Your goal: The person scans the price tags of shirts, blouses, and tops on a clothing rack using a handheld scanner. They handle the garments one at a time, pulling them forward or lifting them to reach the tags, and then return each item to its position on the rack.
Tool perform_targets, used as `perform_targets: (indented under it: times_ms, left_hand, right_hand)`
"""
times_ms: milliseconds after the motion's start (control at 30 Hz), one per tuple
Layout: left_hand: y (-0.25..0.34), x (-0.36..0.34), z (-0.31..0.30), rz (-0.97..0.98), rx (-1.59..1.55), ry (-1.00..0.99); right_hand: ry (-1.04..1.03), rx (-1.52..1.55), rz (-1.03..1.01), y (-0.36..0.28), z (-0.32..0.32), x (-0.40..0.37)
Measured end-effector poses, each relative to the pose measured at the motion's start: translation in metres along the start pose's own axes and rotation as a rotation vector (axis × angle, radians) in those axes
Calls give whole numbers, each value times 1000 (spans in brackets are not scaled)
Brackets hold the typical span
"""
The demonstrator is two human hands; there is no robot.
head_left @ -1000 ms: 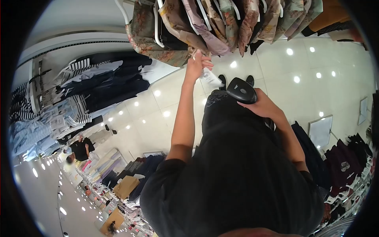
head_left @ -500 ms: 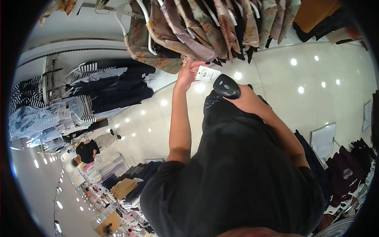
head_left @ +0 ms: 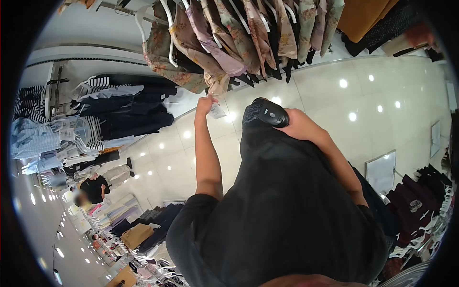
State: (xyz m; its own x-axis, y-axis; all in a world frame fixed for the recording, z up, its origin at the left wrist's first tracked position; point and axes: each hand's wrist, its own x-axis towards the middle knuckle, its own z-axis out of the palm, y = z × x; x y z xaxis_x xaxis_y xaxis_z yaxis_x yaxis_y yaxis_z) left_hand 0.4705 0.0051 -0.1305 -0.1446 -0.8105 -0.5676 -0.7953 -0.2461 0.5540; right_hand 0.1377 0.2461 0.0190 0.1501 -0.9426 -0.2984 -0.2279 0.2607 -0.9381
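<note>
My left hand [head_left: 206,104] is closed at the lower edge of a beige floral garment [head_left: 216,85], whose fabric stretches down to my fingers. Right beside those fingers hangs a white price tag [head_left: 218,111], slightly blurred. A black handheld barcode scanner [head_left: 274,115] sits in my right hand [head_left: 301,125], fingers wrapped round its body. The scanner is held in front of my dark clothing, apart from the tag. More floral garments [head_left: 241,43] hang on white hangers just above my left hand.
Striped and navy clothes [head_left: 129,107] hang on a wall rack at left. Another person [head_left: 95,188] stands farther off. At right are a sign board [head_left: 381,171] and a rack of dark clothes [head_left: 406,205]. Glossy floor tiles [head_left: 330,103] reflect ceiling lights.
My left hand has drawn down and left, and the tag has gone from facing the scanner to hanging beside my fingers. The garment's edge is now pulled out. The scanner has dropped slightly.
</note>
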Motion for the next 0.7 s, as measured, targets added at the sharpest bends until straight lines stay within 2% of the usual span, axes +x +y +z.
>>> perform_targets:
  times_ms: [67,133,167,267,333,400,433,500,600,667,700]
  left_hand:
    - [-14,9,7,2,92,27]
    - [-29,13,21,73,140,233]
    - [-34,17,31,39,196,327]
    - [-36,28,58,148,144,223]
    - [-74,75,93,297,-146,31]
    - [-57,76,112,252,-441,-96]
    - [-43,70,116,248,-442,-101]
    - [-15,59,119,74,-601,-76]
    - [-10,86,131,73,-540,-44]
    - [-42,136,156,519,-146,113]
    - [-26,129,152,376,-218,71]
  right_hand:
    - [-20,-8,25,1,-1,0]
    - [-8,-94,3,1,1,-1]
    - [-6,-99,7,-2,0,-2]
    - [19,-89,35,-10,-1,-2]
    - [65,-55,33,-5,0,3]
    - [81,-35,15,-6,1,9]
    - [92,-9,0,-8,4,11]
    - [96,-18,12,-14,10,15]
    - [82,-38,44,-17,22,25]
    - [52,-41,75,-18,30,31]
    - [50,-32,130,-19,33,33]
